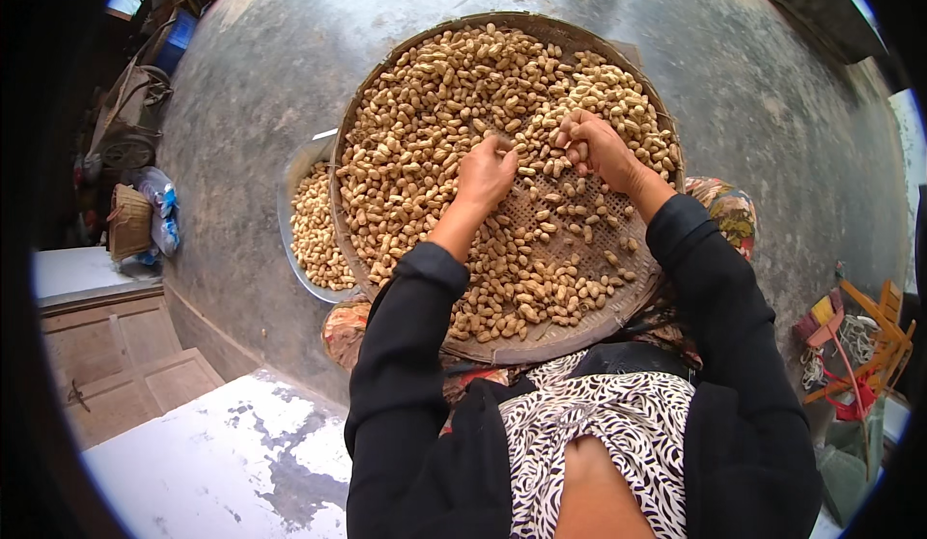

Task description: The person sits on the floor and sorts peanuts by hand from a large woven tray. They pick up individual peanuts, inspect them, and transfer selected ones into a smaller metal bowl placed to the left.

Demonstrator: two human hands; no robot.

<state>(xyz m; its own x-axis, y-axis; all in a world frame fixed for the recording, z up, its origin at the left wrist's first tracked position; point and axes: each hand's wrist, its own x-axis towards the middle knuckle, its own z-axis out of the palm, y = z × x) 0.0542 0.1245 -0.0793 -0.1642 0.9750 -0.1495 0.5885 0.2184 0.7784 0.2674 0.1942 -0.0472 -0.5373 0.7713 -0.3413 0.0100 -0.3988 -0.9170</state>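
A wide round woven bamboo tray [554, 347] rests across my lap, tilted or level I cannot tell. Unshelled peanuts [413, 151] cover most of it, heaped thickest at the far and left sides. Over the middle of the tray is my left hand [487, 173], its fingers bent down among the peanuts and blurred at the tips. To its right, my right hand [605, 153] has its fingers curled in above a paler pile of peanuts [612, 93]. Whether either hand grips a peanut is hidden. Bare weave and scattered peanuts show below the hands.
Against the tray's left side stands a metal pan [284, 209] holding more peanuts. Farther left are a wicker basket [130, 222], plastic bags [161, 206] and a wheeled cart [119, 122]. At right, a broom [820, 316] stands near a wooden frame [887, 322] on the concrete floor [239, 140].
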